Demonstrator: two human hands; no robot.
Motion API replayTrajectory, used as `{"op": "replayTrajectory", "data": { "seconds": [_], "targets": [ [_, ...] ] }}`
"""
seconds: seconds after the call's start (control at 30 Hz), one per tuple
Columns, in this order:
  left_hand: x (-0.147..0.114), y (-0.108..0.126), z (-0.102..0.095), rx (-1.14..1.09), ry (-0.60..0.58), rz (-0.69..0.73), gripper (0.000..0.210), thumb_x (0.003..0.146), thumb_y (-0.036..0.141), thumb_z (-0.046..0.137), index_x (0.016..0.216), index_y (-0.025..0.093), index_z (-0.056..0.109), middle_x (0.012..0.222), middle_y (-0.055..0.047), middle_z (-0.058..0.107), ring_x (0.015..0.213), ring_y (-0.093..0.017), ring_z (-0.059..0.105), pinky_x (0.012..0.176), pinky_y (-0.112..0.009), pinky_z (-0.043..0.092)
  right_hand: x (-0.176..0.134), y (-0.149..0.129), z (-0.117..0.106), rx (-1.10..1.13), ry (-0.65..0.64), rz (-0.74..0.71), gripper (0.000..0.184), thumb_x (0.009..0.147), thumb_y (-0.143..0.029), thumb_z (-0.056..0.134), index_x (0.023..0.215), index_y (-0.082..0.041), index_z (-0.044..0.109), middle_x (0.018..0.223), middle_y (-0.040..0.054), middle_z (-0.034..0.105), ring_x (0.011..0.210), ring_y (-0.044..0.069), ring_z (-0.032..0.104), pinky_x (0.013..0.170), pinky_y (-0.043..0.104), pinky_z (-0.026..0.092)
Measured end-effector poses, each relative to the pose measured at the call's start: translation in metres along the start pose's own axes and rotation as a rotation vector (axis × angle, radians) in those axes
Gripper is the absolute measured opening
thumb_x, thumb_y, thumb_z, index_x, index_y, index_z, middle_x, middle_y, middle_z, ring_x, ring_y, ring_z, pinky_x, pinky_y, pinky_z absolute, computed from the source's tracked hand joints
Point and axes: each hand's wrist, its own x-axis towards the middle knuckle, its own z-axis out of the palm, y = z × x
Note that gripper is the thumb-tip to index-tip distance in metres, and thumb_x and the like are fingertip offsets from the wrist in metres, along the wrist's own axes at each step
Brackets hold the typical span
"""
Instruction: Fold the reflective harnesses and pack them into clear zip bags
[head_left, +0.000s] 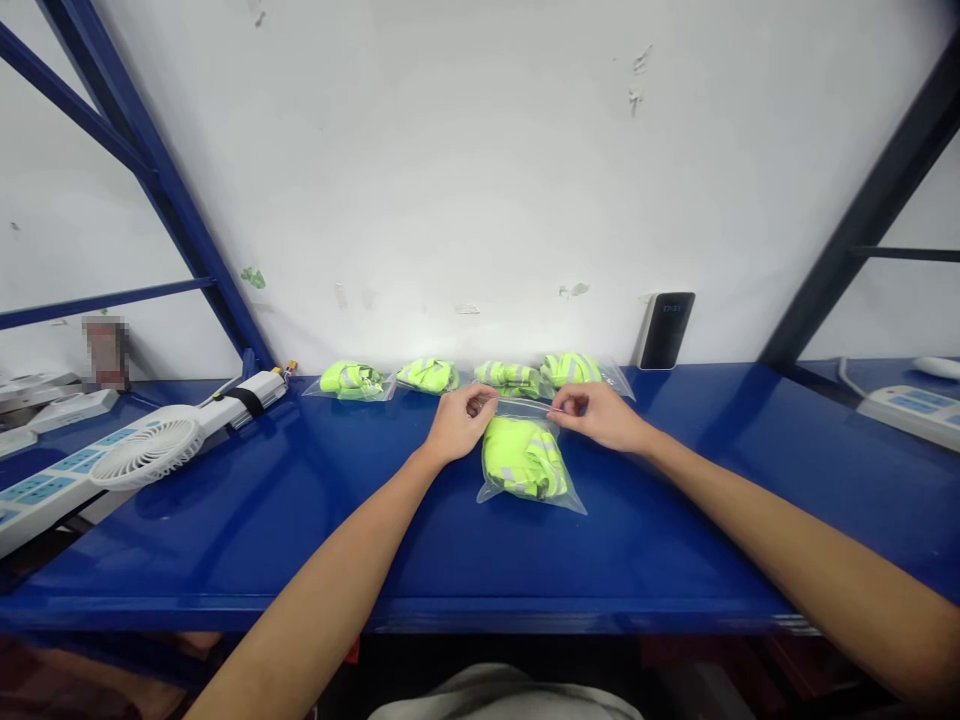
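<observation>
A clear zip bag (pixel 525 462) holding a folded neon-yellow reflective garment lies on the blue shelf (pixel 675 540) in front of me. My left hand (pixel 457 425) pinches the left end of the bag's top seal. My right hand (pixel 600 415) pinches the right end of the same seal. Several more filled bags stand in a row by the wall: one at the left (pixel 349 380), another beside it (pixel 429 375), a third (pixel 510 377), and one at the right (pixel 574 368).
A white hand fan (pixel 150 452) lies on white power strips (pixel 45 480) at the left. A dark phone-like device (pixel 666 330) leans on the white wall. Another power strip (pixel 911 408) sits at the right. Blue rack posts stand at both sides.
</observation>
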Motion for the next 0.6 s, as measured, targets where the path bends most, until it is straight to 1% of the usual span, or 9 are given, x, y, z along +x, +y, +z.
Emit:
{"op": "replayTrajectory", "data": {
  "seconds": [0.1,0.2,0.27,0.33,0.37,0.43,0.5,0.6],
  "targets": [
    [0.001,-0.005,0.001,0.024,-0.032,-0.032,0.029,0.088,0.034,0.056,0.107,0.017,0.069,0.088,-0.005,0.071,0.071,-0.015,0.062,0.067,-0.027,0.049,-0.003,-0.003,0.003,0.099,0.105,-0.03,0.026,0.077,-0.044,0.069,0.077,-0.018,0.066,0.055,-0.0032,0.052,0.052,0.013,0.046,0.057,0.029,0.04],
    [0.001,-0.007,0.002,0.03,-0.091,-0.021,0.029,0.09,0.033,0.052,0.108,0.018,0.069,0.086,-0.004,0.07,0.07,-0.016,0.061,0.068,-0.028,0.048,-0.004,-0.002,0.003,0.142,0.178,-0.091,0.025,0.082,-0.042,0.062,0.076,-0.018,0.065,0.06,0.0001,0.057,0.055,0.015,0.051,0.058,0.03,0.041],
    [0.0,-0.005,0.002,-0.002,-0.108,0.009,0.028,0.091,0.03,0.048,0.105,0.018,0.069,0.086,-0.004,0.07,0.073,-0.016,0.061,0.07,-0.028,0.048,-0.003,-0.002,0.003,0.088,0.233,-0.095,0.024,0.085,-0.039,0.057,0.075,-0.018,0.065,0.067,0.0032,0.062,0.061,0.018,0.056,0.061,0.031,0.043],
    [-0.001,0.0,0.002,-0.033,-0.109,0.035,0.028,0.092,0.027,0.045,0.103,0.017,0.069,0.086,-0.004,0.07,0.074,-0.016,0.061,0.071,-0.028,0.048,-0.001,-0.004,0.001,-0.015,0.263,-0.091,0.022,0.087,-0.037,0.056,0.079,-0.019,0.066,0.077,0.0055,0.066,0.07,0.02,0.059,0.066,0.033,0.045],
    [-0.001,0.002,0.002,-0.042,-0.109,0.041,0.028,0.092,0.027,0.046,0.102,0.017,0.069,0.086,-0.004,0.07,0.074,-0.016,0.061,0.07,-0.028,0.047,-0.001,-0.005,0.001,-0.058,0.252,-0.099,0.022,0.089,-0.037,0.055,0.084,-0.019,0.067,0.083,0.0065,0.067,0.074,0.021,0.06,0.068,0.033,0.045],
    [-0.002,0.007,0.002,-0.049,-0.113,0.038,0.027,0.091,0.028,0.048,0.105,0.018,0.069,0.085,-0.004,0.069,0.072,-0.016,0.06,0.068,-0.028,0.047,0.0,-0.011,0.0,-0.114,0.174,-0.131,0.024,0.093,-0.036,0.051,0.094,-0.02,0.068,0.09,0.0074,0.068,0.077,0.021,0.06,0.07,0.034,0.045],
    [-0.004,0.009,0.003,-0.06,-0.114,0.022,0.028,0.09,0.029,0.052,0.111,0.018,0.066,0.085,-0.003,0.068,0.071,-0.015,0.059,0.068,-0.027,0.048,0.0,-0.017,0.0,-0.156,0.078,-0.165,0.027,0.096,-0.036,0.046,0.098,-0.02,0.069,0.09,0.0072,0.068,0.075,0.02,0.06,0.069,0.033,0.045],
    [-0.007,0.01,0.004,-0.079,-0.117,-0.006,0.033,0.089,0.03,0.053,0.119,0.019,0.062,0.09,-0.004,0.068,0.074,-0.016,0.061,0.069,-0.027,0.049,-0.002,-0.026,0.002,-0.19,-0.039,-0.198,0.029,0.097,-0.034,0.044,0.098,-0.019,0.068,0.085,0.0066,0.068,0.073,0.019,0.059,0.067,0.032,0.043]
  ]
}}
